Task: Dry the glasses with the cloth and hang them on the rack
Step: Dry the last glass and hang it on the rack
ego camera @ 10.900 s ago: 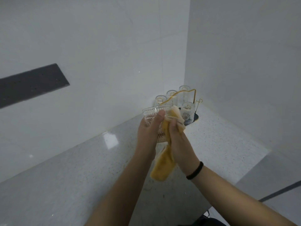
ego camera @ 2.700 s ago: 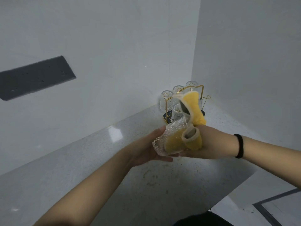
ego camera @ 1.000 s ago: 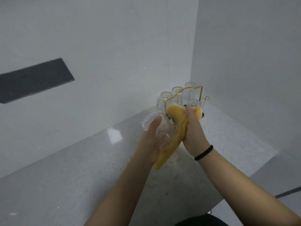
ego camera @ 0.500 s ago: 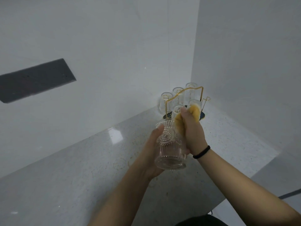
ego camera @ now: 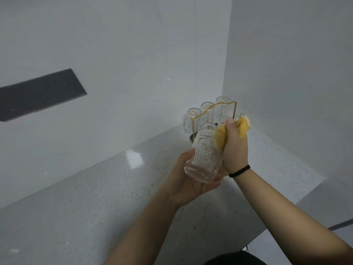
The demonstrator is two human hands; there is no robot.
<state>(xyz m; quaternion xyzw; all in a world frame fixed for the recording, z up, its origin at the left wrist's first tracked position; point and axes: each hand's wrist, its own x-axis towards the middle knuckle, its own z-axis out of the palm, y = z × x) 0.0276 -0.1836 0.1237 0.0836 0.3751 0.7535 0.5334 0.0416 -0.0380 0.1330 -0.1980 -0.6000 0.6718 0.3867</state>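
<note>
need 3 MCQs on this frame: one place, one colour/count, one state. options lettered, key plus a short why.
1. Where does the rack stand?
A. In the far corner of the counter, where the walls meet
B. At the counter's near edge
C. On the floor

2. What colour is the cloth?
A. Blue
B. Yellow
C. White

3. How is the held glass supported?
A. It hangs on the rack
B. It stands alone on the counter
C. The left hand grips its base end in the air

Key: 1 A, the rack sits where the two walls meet. 2 B, yellow fabric bunches in the right hand. 3 C, the left hand's fingers wrap the base, with the counter visible below.
</note>
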